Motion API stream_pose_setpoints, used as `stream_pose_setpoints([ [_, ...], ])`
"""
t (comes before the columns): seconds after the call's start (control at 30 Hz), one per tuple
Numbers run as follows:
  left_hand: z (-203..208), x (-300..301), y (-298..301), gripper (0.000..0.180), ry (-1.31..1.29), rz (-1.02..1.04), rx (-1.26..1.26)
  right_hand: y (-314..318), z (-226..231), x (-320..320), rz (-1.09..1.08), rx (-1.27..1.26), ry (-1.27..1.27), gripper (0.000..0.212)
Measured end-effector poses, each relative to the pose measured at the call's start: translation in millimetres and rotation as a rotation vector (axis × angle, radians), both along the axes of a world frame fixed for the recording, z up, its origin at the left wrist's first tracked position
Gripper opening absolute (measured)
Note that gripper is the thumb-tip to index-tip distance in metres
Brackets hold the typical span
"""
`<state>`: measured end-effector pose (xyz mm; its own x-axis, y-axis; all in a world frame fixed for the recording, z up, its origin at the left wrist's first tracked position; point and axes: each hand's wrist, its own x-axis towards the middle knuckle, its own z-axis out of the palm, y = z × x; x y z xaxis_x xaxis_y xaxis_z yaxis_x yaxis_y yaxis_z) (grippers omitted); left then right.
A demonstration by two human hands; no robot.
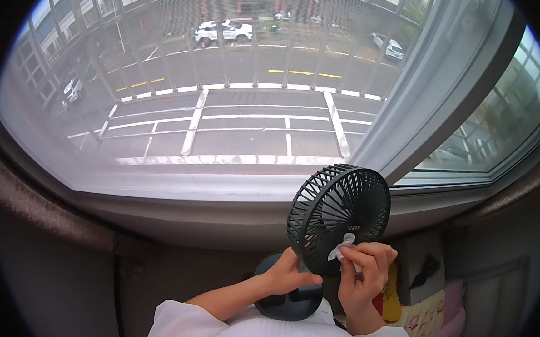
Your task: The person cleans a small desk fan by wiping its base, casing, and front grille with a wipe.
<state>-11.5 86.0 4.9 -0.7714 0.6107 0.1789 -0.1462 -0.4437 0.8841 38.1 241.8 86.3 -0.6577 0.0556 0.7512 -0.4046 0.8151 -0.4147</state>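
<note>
A dark green desk fan (370, 200) with a round slatted grille is held up in front of me, its face turned to the right. My left hand (288, 273) grips it low down, near where the grille meets the stand; part of that grip is hidden. The fan's round base (290, 307) rests close against my white top. Between the fingertips of my right hand (366, 274) is a crumpled white tissue (341, 247), pressed to the lower front of the grille. The right fingers are closed in a pinch.
A window with a pale frame (429, 120) and a sill (221, 190) is right beyond the fan. Outside are metal bars and a street with a white car (223, 31). At lower right lie a patterned cloth (423, 314), a pink cloth (449, 320) and a yellow item (391, 294).
</note>
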Motion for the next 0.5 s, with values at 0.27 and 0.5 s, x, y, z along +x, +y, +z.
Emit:
stream_pose_setpoints([
  [0.27, -21, 5, -8, 0.079, -0.092, 0.019, 0.018, -7, -17, 21, 0.123, 0.077, -0.07, 0.015],
  [0.5, -19, 3, -12, 0.082, 0.104, -0.04, -0.05, -16, 3, 3, 0.002, 0.031, 0.023, 0.011],
])
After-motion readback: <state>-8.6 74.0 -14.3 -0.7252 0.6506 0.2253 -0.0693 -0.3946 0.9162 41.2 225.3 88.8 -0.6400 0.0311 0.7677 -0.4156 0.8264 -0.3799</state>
